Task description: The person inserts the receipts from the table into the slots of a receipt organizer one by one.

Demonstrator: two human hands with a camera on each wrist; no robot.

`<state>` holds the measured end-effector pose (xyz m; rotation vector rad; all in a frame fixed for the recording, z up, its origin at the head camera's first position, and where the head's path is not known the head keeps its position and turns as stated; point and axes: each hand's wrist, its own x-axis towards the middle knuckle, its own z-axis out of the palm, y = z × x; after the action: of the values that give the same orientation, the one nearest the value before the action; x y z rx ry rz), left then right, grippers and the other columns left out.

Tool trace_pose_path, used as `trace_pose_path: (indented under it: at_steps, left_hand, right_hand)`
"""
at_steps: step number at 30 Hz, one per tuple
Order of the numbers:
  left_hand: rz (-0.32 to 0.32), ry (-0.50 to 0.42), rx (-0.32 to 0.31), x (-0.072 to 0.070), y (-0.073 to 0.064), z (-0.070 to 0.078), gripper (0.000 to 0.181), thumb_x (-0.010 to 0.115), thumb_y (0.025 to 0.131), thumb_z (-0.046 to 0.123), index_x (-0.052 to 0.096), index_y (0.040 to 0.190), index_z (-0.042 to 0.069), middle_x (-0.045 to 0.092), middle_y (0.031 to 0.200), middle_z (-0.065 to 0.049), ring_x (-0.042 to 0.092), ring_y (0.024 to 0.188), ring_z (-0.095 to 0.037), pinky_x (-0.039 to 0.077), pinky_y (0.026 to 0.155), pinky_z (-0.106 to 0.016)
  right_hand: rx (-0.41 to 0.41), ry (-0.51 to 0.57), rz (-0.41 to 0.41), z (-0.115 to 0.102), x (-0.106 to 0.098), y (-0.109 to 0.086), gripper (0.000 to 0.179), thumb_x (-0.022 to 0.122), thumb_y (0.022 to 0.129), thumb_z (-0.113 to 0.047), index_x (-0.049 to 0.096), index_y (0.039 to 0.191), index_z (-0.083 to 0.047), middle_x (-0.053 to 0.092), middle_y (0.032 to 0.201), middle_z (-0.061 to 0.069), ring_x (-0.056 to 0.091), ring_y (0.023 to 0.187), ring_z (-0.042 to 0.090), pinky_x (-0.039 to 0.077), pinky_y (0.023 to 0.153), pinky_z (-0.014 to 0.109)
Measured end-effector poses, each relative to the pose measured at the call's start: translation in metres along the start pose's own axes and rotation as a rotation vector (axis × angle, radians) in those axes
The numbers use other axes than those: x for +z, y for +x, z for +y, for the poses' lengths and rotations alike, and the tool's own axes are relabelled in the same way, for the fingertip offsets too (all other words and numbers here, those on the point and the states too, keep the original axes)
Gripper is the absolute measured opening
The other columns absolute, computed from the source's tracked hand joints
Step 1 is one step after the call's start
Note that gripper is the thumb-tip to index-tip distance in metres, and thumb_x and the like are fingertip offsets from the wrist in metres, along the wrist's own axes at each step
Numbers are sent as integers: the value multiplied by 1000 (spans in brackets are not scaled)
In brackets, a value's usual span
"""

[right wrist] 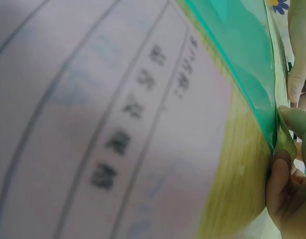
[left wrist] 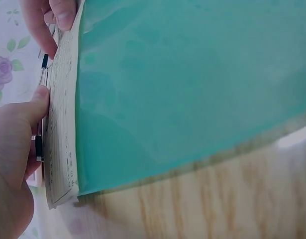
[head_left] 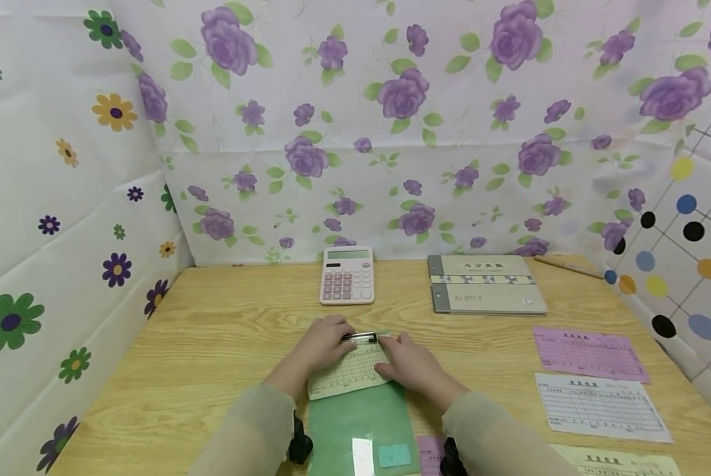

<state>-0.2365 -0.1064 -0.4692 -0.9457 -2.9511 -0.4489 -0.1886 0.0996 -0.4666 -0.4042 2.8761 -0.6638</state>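
A green plastic clip folder point(head_left: 358, 416) lies on the table with a pale yellow printed form point(head_left: 349, 374) over its upper part. The metal clip point(head_left: 364, 338) with black ends stands at the form's top edge. My left hand point(head_left: 324, 344) grips this clip, its thumb point(left wrist: 41, 97) in front and fingers behind, partly hidden. Between thumb and fingers, my right hand point(head_left: 416, 363) pinches the form's right side; in the right wrist view that paper edge point(right wrist: 284, 142) bends up a little beside the folder.
A calculator point(head_left: 348, 276) and a ledger pad point(head_left: 487, 284) stand at the back, with a pen point(head_left: 568, 266) at the far right. Pink point(head_left: 591, 355), white point(head_left: 603, 406) and yellow forms point(head_left: 623, 461) lie on the right. A purple form point(head_left: 430, 453) sits by my right wrist.
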Motion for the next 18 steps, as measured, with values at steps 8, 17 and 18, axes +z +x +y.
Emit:
trace_pose_path:
  at_steps: [8,17,18]
  left_hand:
    - [-4,18,-1,-2,-1,2,26,62,91,34,68,107,15,56,99,3,53,93,-17,37,81,-38]
    - [1,22,-6,0,-2,2,29,61,91,35,67,110,13,57,102,2,53,97,-18,37,87,-40]
    - [6,23,-6,1,-2,2,30,61,91,35,67,110,13,57,102,2,52,97,-17,37,87,-40]
  right_hand:
    - [25,-3,5,-2,0,1,59,66,86,-41,50,134,-10,53,100,12,49,68,20,43,60,37]
    - [37,-10,1,0,2,4,59,66,86,-42,50,134,-12,54,105,13,52,72,22,46,63,41]
    - [38,-15,1,0,2,4,60,66,86,-43,50,134,-12,54,105,13,53,73,23,46,64,41]
